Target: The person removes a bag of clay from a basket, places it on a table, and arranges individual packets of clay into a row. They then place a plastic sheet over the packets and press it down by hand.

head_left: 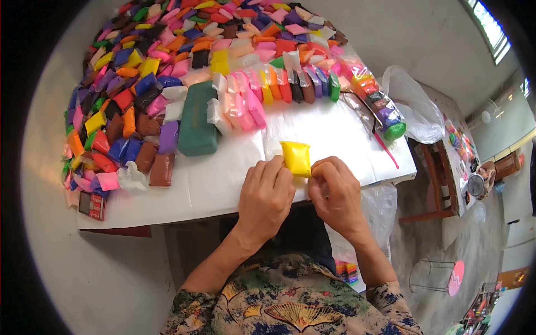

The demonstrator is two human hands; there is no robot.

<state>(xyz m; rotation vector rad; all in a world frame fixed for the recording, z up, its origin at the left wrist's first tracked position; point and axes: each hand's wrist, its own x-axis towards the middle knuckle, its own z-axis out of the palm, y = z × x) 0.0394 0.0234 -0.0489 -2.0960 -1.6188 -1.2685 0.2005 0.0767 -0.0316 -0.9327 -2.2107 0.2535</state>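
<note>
A small, puffy yellow packet is held up in front of me, over the near edge of the white-covered table. My left hand has its fingers closed on the packet's left side. At the lower right corner, my right hand pinches the packet between thumb and curled fingers. Just beyond is a row of coloured packets standing on edge, from pink through yellow and red to green. A dark green case lies at the left end of that row.
A large heap of mixed packets covers the back and left of the table. Eyeglasses and a long clear bag of coloured packets lie at the right. A red-and-black box sits at the near left corner. A stool stands right.
</note>
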